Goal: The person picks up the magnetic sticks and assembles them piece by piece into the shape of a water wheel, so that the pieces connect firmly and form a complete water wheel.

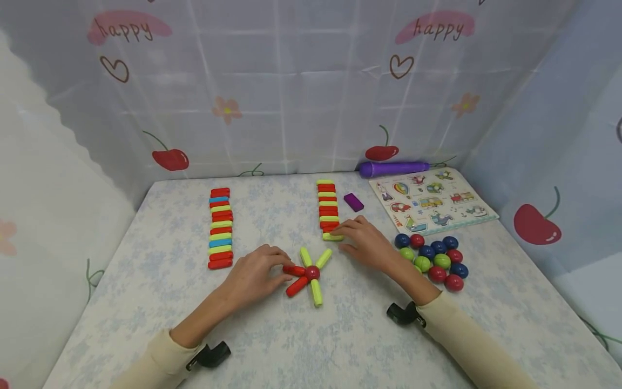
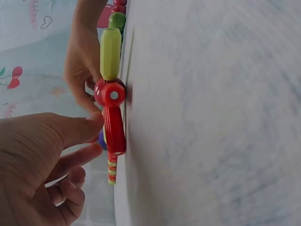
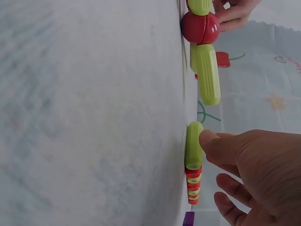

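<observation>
Left hand (image 1: 255, 275) holds red stick (image 1: 293, 269); right hand (image 1: 365, 242) touches green stick (image 1: 332, 236) (row's end).

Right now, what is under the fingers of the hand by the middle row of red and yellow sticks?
Under the right hand's fingertips lies a yellow-green plastic stick, the nearest piece of the middle row. Its right end is covered by the fingers; beneath it is the flowery tablecloth.

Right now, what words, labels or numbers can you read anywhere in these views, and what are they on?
"happy" on the curtain behind the table, upper left, in a pink patch.
"happy" on the same curtain, upper right, in a pink patch.
Puzzle board: pictures of vehicles only; any lettering is too small to read.
Left wrist view: pink writing on the curtain at the top left, too blurred to read.
Sticks and balls: no text visible.
</observation>
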A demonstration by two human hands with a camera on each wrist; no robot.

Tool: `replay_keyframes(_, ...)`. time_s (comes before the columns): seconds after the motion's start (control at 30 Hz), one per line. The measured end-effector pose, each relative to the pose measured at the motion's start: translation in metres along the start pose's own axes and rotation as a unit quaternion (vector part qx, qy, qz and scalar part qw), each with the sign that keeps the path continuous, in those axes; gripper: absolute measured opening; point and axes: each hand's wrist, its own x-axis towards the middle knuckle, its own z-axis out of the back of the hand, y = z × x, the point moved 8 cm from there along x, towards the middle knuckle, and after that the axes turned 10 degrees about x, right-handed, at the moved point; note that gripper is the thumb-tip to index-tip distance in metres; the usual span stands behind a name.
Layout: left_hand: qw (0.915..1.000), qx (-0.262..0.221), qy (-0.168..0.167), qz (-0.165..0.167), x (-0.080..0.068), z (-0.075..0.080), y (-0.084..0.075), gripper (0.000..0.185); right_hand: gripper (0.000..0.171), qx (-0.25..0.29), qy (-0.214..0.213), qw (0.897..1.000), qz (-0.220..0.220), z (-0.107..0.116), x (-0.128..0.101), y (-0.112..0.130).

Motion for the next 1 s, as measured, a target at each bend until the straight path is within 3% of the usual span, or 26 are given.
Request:
replay_keyframes(0.23,0.9997,-0.003,0.024,-0.004,0.002,-0.005,0.005,0.020,0.032,-0.001,-0.002,1.000,0.002,0.000,0.000,-0.004)
replay_keyframes(0.5,0.9983,-0.011,0.049,0.029,0.002,-0.010,0.008,0.017,0.020,0.024,-0.003,0.999,-0.032,0.001,-0.001,-0.008)
replay_keyframes(0.77,0.9975,-0.010,0.059,0.039,0.001,-0.011,0.007,0.020,0.025,0.015,0.028,0.997,-0.069,-0.005,-0.001,-0.012)
replay_keyframes(0.9,0.9973,-0.010,0.061,0.039,0.000,-0.011,0.007,0.019,0.024,0.025,0.039,0.997,-0.057,-0.006,-0.001,-0.008)
replay_keyframes(1.0,0.9974,-0.005,0.060,0.039,0.001,-0.010,0.007,0.018,0.024,0.036,0.042,0.998,-0.023,-0.006,-0.001,-0.001)
